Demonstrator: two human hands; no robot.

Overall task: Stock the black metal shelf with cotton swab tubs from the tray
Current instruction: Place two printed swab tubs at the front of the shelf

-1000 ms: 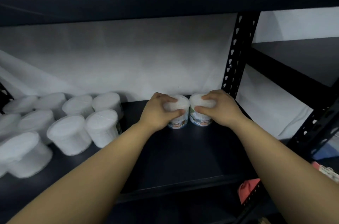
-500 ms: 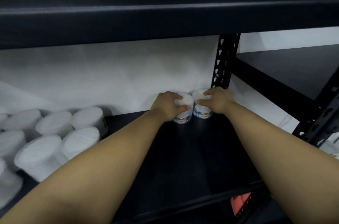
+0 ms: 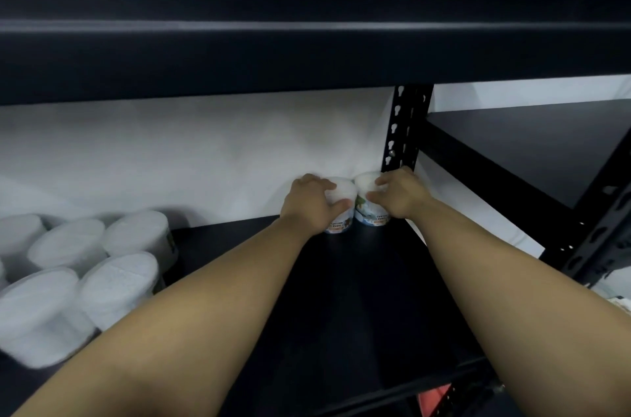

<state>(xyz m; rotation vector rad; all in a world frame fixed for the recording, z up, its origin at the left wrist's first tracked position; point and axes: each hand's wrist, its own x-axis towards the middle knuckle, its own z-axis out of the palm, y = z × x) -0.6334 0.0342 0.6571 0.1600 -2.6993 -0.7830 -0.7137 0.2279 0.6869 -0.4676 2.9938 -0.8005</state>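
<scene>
Two small cotton swab tubs stand side by side at the back right of the black metal shelf (image 3: 358,297), against the white backing. My left hand (image 3: 312,203) grips the left tub (image 3: 341,192) from above, fingers over its white lid and thumb at its front. My right hand (image 3: 397,196) grips the right tub (image 3: 365,184) the same way, close to the perforated upright post (image 3: 404,129). Both tubs rest on the shelf board. The tray is out of view.
Several larger white round tubs (image 3: 112,283) crowd the left part of the same shelf. The shelf board above (image 3: 307,51) hangs low over the opening. Another black shelf unit (image 3: 532,146) stands to the right. Something red (image 3: 435,399) shows below the front edge.
Both hands have pushed the two tubs farther back toward the rear corner by the post. My head has dropped lower, so the upper shelf fills more of the view.
</scene>
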